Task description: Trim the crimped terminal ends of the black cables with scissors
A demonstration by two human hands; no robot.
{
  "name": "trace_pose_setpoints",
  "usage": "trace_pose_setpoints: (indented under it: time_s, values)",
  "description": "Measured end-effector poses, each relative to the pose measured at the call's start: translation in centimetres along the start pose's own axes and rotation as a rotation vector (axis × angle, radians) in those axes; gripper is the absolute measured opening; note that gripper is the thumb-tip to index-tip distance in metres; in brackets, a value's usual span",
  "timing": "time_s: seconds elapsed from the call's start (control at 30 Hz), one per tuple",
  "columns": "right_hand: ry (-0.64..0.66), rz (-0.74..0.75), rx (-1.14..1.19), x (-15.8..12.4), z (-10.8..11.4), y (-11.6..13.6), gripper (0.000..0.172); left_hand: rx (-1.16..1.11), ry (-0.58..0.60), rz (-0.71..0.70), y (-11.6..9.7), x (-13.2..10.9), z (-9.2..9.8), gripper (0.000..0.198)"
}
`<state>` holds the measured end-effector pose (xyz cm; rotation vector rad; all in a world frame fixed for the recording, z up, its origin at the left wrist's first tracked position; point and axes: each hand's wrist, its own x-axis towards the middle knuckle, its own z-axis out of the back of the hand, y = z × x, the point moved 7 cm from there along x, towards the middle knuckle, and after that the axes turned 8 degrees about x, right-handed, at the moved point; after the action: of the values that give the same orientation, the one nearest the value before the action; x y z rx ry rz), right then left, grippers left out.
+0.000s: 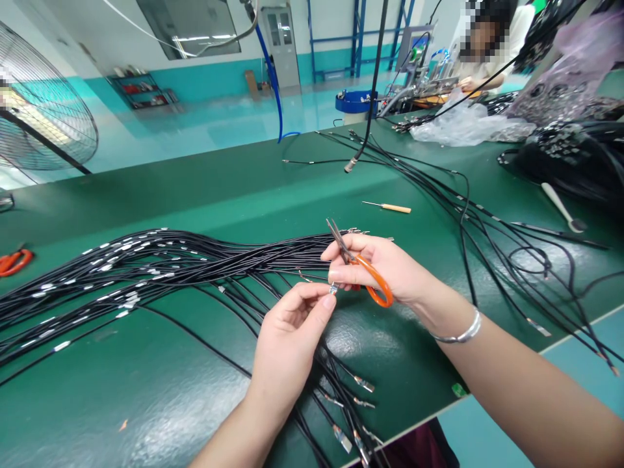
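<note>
My right hand [385, 266] is closed around orange-handled scissors [363, 266], blades pointing up and left. My left hand [292, 325] pinches the metal-tipped end of a thin black cable [333, 288] between thumb and forefinger, touching my right fingertips. Both hands hover over a large bundle of black cables with silver terminals [146, 260] spread across the green table [195, 188]. More terminal ends [363, 383] lie under my left wrist near the table's front edge.
A wooden-handled awl [390, 207] lies beyond my hands. Loose black cables [487, 221] trail right. A second pair of orange scissors [14, 261] sits far left. A fan [43, 104] stands left. Another person [482, 45] works at the far right beside plastic bags [463, 123].
</note>
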<state>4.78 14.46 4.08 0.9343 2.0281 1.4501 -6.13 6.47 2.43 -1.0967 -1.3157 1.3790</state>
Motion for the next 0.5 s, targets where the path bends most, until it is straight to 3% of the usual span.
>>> trace_pose_setpoints:
  time_s: [0.23,0.5]
  values:
    - [0.003,0.007,0.014,-0.1,0.0,0.1,0.022,0.091,-0.019,-0.045,-0.5,0.0,0.0,0.007]
    - [0.009,0.028,-0.044,-0.2,0.2,0.6,0.022,0.427,-0.074,-0.278,-2.6,-0.3,0.9,0.012]
